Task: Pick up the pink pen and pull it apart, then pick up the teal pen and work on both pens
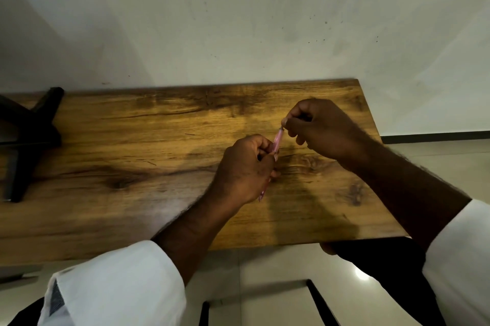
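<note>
Left hand [245, 168] grips a slim pink pen [278, 141]; right hand [316, 128] pinches its tip above the grained wooden table [132, 166].

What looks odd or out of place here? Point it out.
Little stands out. The left hand grips a pink pen while the right hand pinches its upper tip; whether the pen is coming apart is unclear. The wooden table shows only grain marks, the wall some dark specks.

Pink pen [278, 141], amber-brown grained table [132, 145], white sleeves [119, 286], black stand [29, 137]
</note>
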